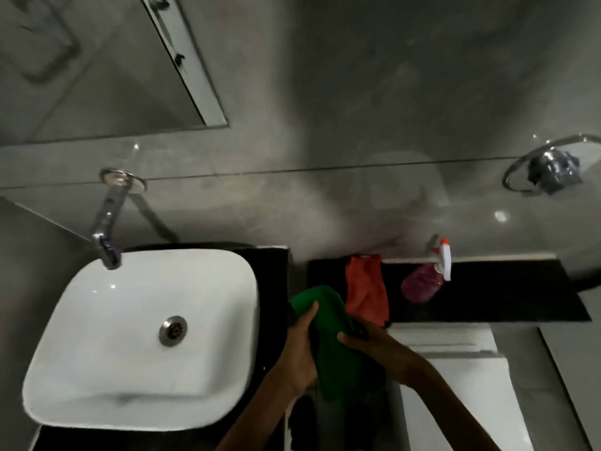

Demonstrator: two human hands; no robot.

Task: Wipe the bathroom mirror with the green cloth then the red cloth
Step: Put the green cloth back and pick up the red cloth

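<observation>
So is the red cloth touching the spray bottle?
Apart. The head view shows bare black counter between the red cloth and the spray bottle.

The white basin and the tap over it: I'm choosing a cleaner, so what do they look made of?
The white square basin looks like glazed ceramic: smooth, glossy, with soft highlights. The wall-mounted tap looks like chrome-plated metal, mirror-bright and reflective. Neither can be confirmed from looks alone.

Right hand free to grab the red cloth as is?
Probably not yet. The right hand grips the green cloth along with the left hand; the red cloth lies unobstructed just beyond on the black counter.
</observation>
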